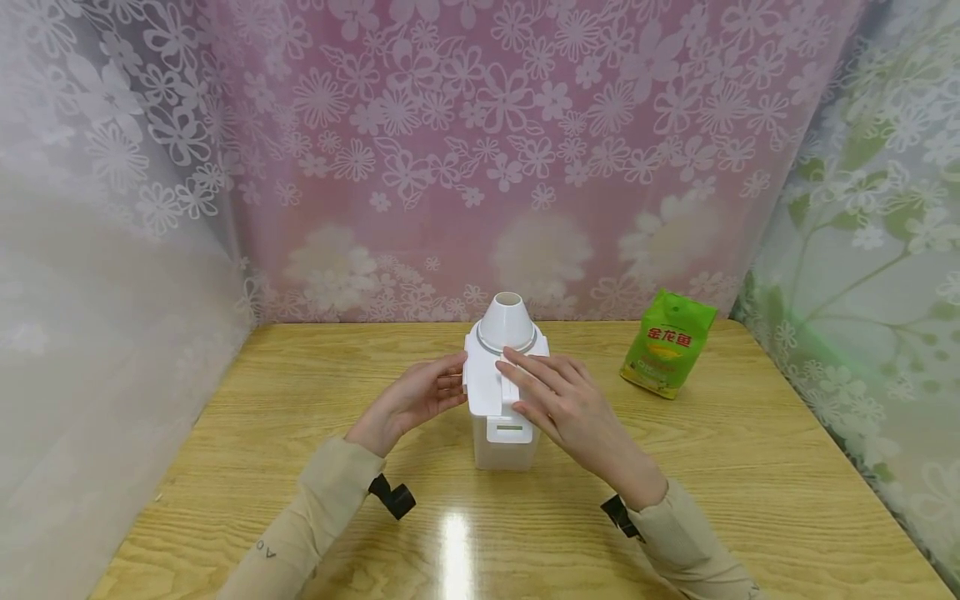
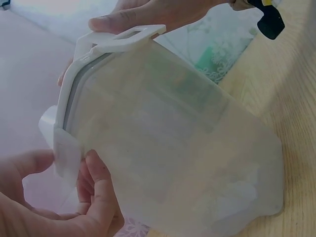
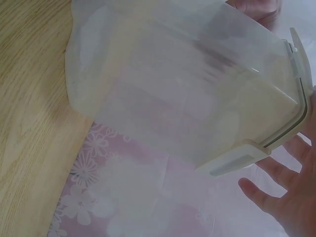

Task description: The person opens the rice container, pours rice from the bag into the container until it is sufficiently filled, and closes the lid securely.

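A white-lidded, translucent plastic storage container [image 1: 504,456] stands upright on the table, with a white cone-shaped cup [image 1: 507,323] on the far part of its lid. My left hand [image 1: 417,398] is at the container's left side. In the left wrist view, its thumb and fingers pinch the side latch [image 2: 67,154], which stands out from the body. My right hand [image 1: 576,408] lies over the near right part of the lid [image 1: 483,390], fingers extended and fingertips at its raised middle strip. Below the lid's front edge is a slotted front latch [image 1: 510,430].
A green bag [image 1: 667,346] with red lettering stands at the back right of the wooden table [image 1: 322,367]. Flowered curtains [image 1: 465,167] enclose the back and both sides. A black strap [image 1: 394,497] hangs at the left wrist, another [image 1: 619,517] at the right.
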Tool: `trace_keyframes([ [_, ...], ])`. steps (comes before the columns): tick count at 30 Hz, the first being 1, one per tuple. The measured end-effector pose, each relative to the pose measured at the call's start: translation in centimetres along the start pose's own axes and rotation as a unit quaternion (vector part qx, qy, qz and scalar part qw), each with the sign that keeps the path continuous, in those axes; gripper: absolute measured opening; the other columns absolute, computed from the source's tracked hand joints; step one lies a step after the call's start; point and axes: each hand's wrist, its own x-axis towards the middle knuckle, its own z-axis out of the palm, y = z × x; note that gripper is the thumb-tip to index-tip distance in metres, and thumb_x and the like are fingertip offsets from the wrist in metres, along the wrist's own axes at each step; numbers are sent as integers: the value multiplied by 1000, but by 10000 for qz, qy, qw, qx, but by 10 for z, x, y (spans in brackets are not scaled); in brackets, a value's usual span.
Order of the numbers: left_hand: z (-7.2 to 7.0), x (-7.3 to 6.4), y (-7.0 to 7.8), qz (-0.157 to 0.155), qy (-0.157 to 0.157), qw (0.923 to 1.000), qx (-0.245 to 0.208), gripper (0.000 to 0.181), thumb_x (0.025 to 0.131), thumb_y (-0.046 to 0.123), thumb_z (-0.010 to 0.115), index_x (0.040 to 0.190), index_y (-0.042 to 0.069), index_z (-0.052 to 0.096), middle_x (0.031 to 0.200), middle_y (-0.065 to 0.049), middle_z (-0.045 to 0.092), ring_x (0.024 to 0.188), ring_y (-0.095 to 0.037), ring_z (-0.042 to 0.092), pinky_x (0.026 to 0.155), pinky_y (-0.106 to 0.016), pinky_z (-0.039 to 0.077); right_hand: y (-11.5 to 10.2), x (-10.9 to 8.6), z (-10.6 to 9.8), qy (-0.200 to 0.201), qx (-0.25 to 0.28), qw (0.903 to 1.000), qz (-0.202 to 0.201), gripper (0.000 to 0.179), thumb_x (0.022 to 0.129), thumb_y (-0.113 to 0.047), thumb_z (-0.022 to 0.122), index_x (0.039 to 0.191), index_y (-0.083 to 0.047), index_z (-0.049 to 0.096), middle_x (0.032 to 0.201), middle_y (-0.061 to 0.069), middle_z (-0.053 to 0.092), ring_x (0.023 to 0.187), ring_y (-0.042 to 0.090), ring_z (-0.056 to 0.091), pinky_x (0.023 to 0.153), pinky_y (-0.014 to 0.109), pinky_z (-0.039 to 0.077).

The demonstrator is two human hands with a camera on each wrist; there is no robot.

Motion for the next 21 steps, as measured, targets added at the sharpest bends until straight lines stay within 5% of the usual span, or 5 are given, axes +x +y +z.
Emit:
trace_keyframes([
  [8,-3,4,-1,-67,-287,9990,-337,22,106,26,52,103,7,61,92,-1,61,83,-11,59,75,-19,55,0,0,0,-25,-9,10000,61,53,109,-47,36,148,-18,54,153,2,51,126,26,55,104,43,43],
  [21,-4,9,-3,16,-485,9986,-222,27,106,27,50,91,11,66,88,0,62,79,-10,57,73,-19,53,-1,1,-1,64,-40,10000,45,52,108,-48,36,147,-18,56,151,2,53,122,25,58,100,44,46],
])
